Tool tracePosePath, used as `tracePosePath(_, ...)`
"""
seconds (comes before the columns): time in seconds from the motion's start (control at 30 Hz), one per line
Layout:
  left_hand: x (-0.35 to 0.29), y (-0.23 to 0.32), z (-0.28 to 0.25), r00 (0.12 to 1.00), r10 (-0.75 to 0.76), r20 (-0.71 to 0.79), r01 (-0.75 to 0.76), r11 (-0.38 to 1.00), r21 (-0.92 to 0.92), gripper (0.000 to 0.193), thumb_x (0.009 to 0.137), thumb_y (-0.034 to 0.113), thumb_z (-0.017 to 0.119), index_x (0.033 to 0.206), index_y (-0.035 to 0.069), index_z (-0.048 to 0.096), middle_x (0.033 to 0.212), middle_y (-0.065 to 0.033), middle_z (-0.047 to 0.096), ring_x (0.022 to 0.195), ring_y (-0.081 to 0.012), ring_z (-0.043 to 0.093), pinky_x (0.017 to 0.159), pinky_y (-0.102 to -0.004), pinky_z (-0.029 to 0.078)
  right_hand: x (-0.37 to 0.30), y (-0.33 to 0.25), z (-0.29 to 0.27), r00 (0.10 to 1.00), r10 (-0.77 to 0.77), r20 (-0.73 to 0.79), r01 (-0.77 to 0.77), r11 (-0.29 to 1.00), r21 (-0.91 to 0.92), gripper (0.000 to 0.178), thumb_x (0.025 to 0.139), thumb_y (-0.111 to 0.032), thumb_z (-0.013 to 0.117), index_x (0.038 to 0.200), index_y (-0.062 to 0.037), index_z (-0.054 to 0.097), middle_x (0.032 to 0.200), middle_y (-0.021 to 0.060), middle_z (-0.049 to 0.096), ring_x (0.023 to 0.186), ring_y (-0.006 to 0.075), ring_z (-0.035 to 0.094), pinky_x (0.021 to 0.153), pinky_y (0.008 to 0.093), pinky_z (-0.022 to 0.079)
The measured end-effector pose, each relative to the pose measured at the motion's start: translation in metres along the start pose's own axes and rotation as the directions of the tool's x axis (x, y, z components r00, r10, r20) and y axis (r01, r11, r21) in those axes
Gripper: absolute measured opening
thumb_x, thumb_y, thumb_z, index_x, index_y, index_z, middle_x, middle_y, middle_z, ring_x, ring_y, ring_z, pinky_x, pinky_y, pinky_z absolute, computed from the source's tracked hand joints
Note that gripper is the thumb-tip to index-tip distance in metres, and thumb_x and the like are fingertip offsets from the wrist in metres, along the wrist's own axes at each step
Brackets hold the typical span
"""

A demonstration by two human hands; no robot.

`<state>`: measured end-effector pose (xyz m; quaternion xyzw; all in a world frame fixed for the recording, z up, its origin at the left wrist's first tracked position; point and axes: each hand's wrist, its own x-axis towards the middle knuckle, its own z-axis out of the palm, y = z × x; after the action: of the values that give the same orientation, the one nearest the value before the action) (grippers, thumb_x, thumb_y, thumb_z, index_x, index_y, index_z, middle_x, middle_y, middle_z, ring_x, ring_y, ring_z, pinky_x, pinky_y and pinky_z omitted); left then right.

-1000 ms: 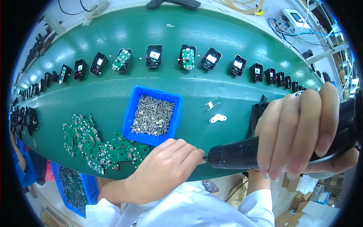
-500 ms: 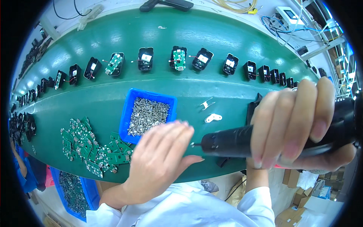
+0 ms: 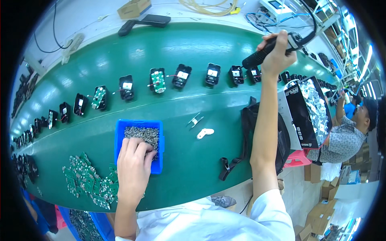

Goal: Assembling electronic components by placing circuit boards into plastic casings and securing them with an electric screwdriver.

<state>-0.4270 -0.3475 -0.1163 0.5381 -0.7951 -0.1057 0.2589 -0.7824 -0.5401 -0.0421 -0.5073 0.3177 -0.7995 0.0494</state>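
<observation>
Screws (image 3: 142, 133) fill the blue bin (image 3: 119, 134) on the near left of the green table (image 3: 189, 164), and the left hand (image 3: 134, 158) is curled and dipped right into them, though I can't tell if it's got any pinched. Right hand (image 3: 278, 54) is wrapped around a black power screwdriver (image 3: 257, 58) over at the far right, tip right by one of the black housings (image 3: 236, 75). Loose green circuit boards (image 3: 86, 178) are piled left of the bin, small white part (image 3: 205, 133) to its right.
</observation>
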Motion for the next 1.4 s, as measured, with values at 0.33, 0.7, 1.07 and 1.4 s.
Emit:
tracePosePath(0.33, -0.001, 0.003, 0.010, 0.993, -0.110, -0.052, 0.103, 0.986, -0.132, 0.019, 0.083, -0.004, 0.072, 0.098, 0.002, 0.063, 0.098, -0.0077, 0.063, 0.087, -0.0237, 0.058, 0.079, -0.0345, 0.049, 0.000, 0.019, -0.013, 0.994, 0.089, -0.061, -0.091, 0.995, -0.036, 0.039, 0.097, -0.035, 0.068, 0.079, -0.0010, 0.064, 0.066, 0.0115, 0.069, 0.041, 0.0169, 0.058, 0.040, 0.0277, 0.048)
tracePosePath(0.7, -0.002, 0.006, 0.012, 0.991, -0.113, -0.076, 0.102, 0.986, -0.136, 0.018, 0.083, -0.004, 0.072, 0.094, 0.004, 0.062, 0.096, -0.0064, 0.068, 0.084, -0.0236, 0.059, 0.079, -0.0351, 0.050, -0.002, 0.025, -0.018, 0.984, 0.160, -0.081, -0.163, 0.986, -0.030, 0.039, 0.096, -0.038, 0.068, 0.081, -0.0028, 0.063, 0.066, 0.0106, 0.068, 0.042, 0.0173, 0.058, 0.040, 0.0282, 0.047)
tracePosePath(1.07, -0.005, 0.001, 0.016, 0.984, -0.158, -0.083, 0.128, 0.949, -0.288, 0.016, 0.080, -0.008, 0.074, 0.093, 0.001, 0.069, 0.094, -0.0068, 0.071, 0.082, -0.0220, 0.062, 0.078, -0.0327, 0.051, -0.019, 0.039, -0.034, 0.976, 0.195, 0.099, -0.199, 0.980, 0.030, 0.044, 0.098, -0.048, 0.061, 0.083, -0.0059, 0.062, 0.068, 0.0098, 0.066, 0.046, 0.0169, 0.058, 0.043, 0.0272, 0.046)
tracePosePath(1.4, -0.001, 0.008, 0.008, 0.969, -0.241, -0.061, 0.166, 0.811, -0.561, 0.018, 0.076, -0.011, 0.076, 0.091, -0.001, 0.077, 0.093, -0.0091, 0.077, 0.082, -0.0190, 0.068, 0.077, -0.0285, 0.054, -0.006, 0.059, -0.052, 0.928, 0.341, 0.151, -0.363, 0.919, 0.156, 0.052, 0.097, -0.057, 0.058, 0.085, -0.0067, 0.062, 0.068, 0.0092, 0.062, 0.047, 0.0172, 0.055, 0.045, 0.0288, 0.044)
